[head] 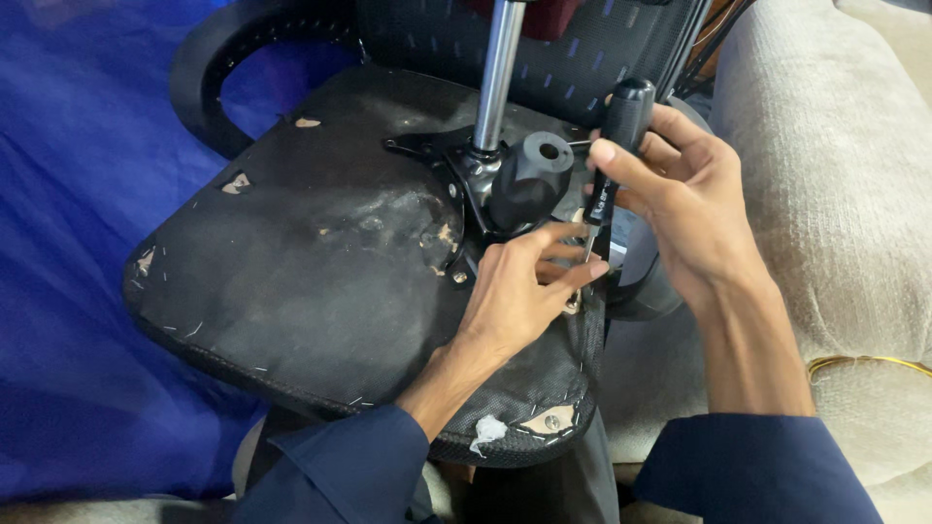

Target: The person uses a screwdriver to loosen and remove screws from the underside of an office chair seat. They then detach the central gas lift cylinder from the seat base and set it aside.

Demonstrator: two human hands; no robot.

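An office chair lies upside down, its worn black seat underside [320, 262] facing me. My right hand [689, 204] is closed around the black handle of a screwdriver [614, 146], held nearly upright with its shaft pointing down at the seat's right edge. My left hand [519, 291] rests on the seat, its fingertips pinched around the lower shaft near the tip, next to the black armrest bracket [641, 281]. The metal seat mechanism [466, 180] with a black knob [532, 180] and the chrome gas cylinder [495, 78] stand just left of the hands.
A blue sheet [78, 243] covers the area on the left. A beige sofa cushion [835, 165] lies on the right, with a thin yellow cable [864, 362] on it. The chair's curved black armrest [209, 68] and mesh back [582, 49] lie at the top.
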